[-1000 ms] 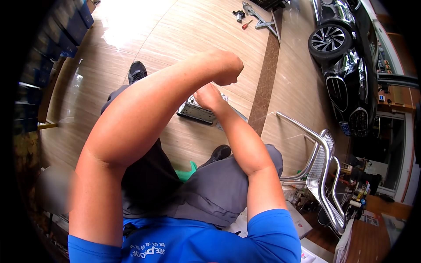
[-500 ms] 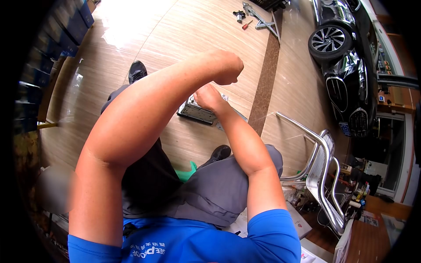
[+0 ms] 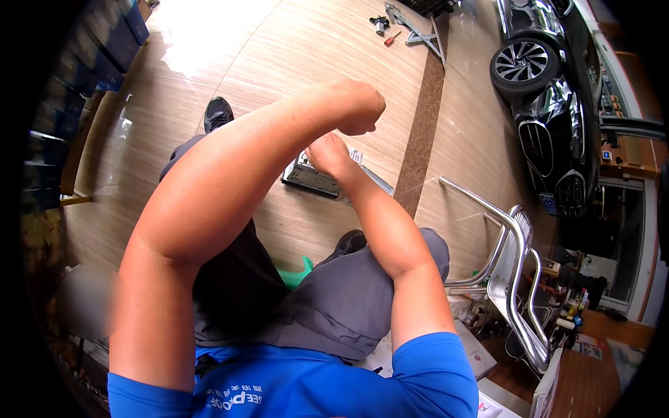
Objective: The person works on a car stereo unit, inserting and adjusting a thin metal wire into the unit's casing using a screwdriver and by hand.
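My left hand point(image 3: 364, 110) is curled closed above and beyond the device, its back towards me. Whatever it grips is hidden. Lower down and partly behind my left forearm, my right hand point(image 3: 327, 153) is closed at the top of a flat metal device point(image 3: 312, 180) on the floor. Its fingertips and anything in them are out of sight. The device has a dark front edge and a printed white label beside my right hand. A grey metal strip point(image 3: 378, 180) lies against its right side.
A red-handled screwdriver point(image 3: 391, 40), a black part point(image 3: 380, 25) and a metal bracket point(image 3: 420, 38) lie on the floor ahead. A black car point(image 3: 550, 132) and a chrome chair point(image 3: 512, 272) are at right. Something green point(image 3: 297, 274) is between my legs; blue boxes point(image 3: 111, 42) stand left.
My right hand has shifted slightly left, and more of the white label shows beside it. My left hand has moved only a trace to the left, still closed.
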`<action>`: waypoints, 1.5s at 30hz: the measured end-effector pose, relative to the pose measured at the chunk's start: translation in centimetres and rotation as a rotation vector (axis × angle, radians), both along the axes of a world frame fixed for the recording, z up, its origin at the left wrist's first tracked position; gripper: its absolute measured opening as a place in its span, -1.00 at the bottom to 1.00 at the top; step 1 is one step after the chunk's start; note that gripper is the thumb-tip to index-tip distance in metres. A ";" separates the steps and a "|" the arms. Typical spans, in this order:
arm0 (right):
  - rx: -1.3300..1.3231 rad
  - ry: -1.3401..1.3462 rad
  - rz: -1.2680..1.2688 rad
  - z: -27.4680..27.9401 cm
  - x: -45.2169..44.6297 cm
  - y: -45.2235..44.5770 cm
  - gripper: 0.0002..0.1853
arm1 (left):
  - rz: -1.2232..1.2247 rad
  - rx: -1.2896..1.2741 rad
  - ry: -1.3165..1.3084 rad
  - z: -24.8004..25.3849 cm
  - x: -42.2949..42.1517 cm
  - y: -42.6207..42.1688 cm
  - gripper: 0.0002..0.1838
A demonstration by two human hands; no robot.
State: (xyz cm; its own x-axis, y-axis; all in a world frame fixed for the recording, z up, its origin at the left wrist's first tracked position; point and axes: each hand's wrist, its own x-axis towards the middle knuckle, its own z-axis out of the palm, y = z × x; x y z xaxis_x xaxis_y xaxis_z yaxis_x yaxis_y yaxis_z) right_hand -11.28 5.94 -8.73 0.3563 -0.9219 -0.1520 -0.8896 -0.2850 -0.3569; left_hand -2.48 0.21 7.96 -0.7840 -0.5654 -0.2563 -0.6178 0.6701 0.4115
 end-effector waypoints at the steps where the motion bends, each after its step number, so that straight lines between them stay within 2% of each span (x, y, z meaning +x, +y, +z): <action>1: -0.003 0.004 -0.002 0.0 0.0 0.0 -0.68 | -0.001 -0.007 0.003 -0.1 0.0 0.0 -0.73; 9: -0.010 -0.020 -0.040 0.1 -0.1 0.0 -0.67 | 0.009 0.009 -0.005 -0.2 -0.2 -0.1 -0.73; 11: 0.062 -0.013 -0.085 0.2 -0.5 -0.1 -0.64 | 0.012 0.009 0.000 -0.2 -0.1 -0.2 -0.73; 15: 0.032 -0.024 -0.062 -0.7 -2.3 -0.6 -0.56 | 0.028 0.019 -0.020 -0.3 -0.1 -0.6 -0.70; 18: -0.185 -0.093 -0.075 -0.7 -4.3 -1.0 -0.75 | 0.019 -0.003 -0.006 -0.8 0.1 -1.0 -0.66; 19: -0.185 -0.093 -0.080 -0.6 -4.9 -1.3 -0.75 | 0.015 -0.032 0.020 -1.1 0.1 -1.0 -0.65; 21: -0.346 -0.401 -0.089 0.9 -6.0 -1.7 -0.79 | 0.017 -0.019 0.010 -0.8 0.2 -1.1 -0.63; 22: -0.031 -0.242 -0.211 2.3 -7.1 -1.8 -0.77 | 0.025 -0.006 0.001 -0.5 0.2 -1.1 -0.61; 23: 0.140 -0.449 -0.398 5.4 -6.4 -1.4 -0.82 | 0.017 -0.007 0.001 -0.2 0.3 -1.2 -0.61; 25: 0.248 -0.819 -0.585 7.0 -7.2 -1.1 -0.82 | 0.038 0.063 -0.037 0.2 0.4 -1.2 -0.58; 26: 0.276 -1.025 -0.590 7.7 -7.9 -0.7 -0.82 | 0.035 0.030 0.007 0.0 0.5 -1.0 -0.61; 29: 0.246 -1.354 -0.624 9.5 -9.6 0.7 -0.82 | 0.001 -0.045 0.062 -0.7 0.4 -0.9 -0.66; 30: 0.240 -1.435 -0.625 9.9 -10.1 1.2 -0.83 | -0.023 -0.078 0.113 -0.9 0.3 -0.7 -0.72; 34: 0.243 -1.593 -0.582 11.1 -11.5 3.6 -0.85 | -0.032 -0.006 0.260 -0.2 -0.4 0.1 -0.75; 35: 0.232 -1.595 -0.590 11.2 -11.9 4.1 -0.85 | -0.059 -0.022 0.307 -0.3 -0.5 0.2 -0.76; 37: 0.209 -1.260 -0.526 11.4 -12.5 5.2 -0.85 | -0.096 -0.036 0.354 -0.6 -0.8 0.5 -0.76; 39: 0.287 -1.020 -0.431 12.0 -13.0 6.5 -0.74 | -0.104 -0.024 0.254 -0.3 -1.0 1.3 -0.76; 41: 0.352 -0.899 -0.435 11.4 -13.0 7.9 -0.73 | -0.152 -0.055 0.231 -0.8 -1.3 1.5 -0.77; 43: 0.290 -0.508 -0.341 10.2 -14.4 9.0 -0.73 | -0.198 -0.084 0.209 -1.1 -1.6 1.6 -0.77; 45: 0.155 -0.239 -0.323 8.3 -16.3 10.3 -0.71 | -0.026 0.002 0.178 -0.2 -1.6 1.9 -0.79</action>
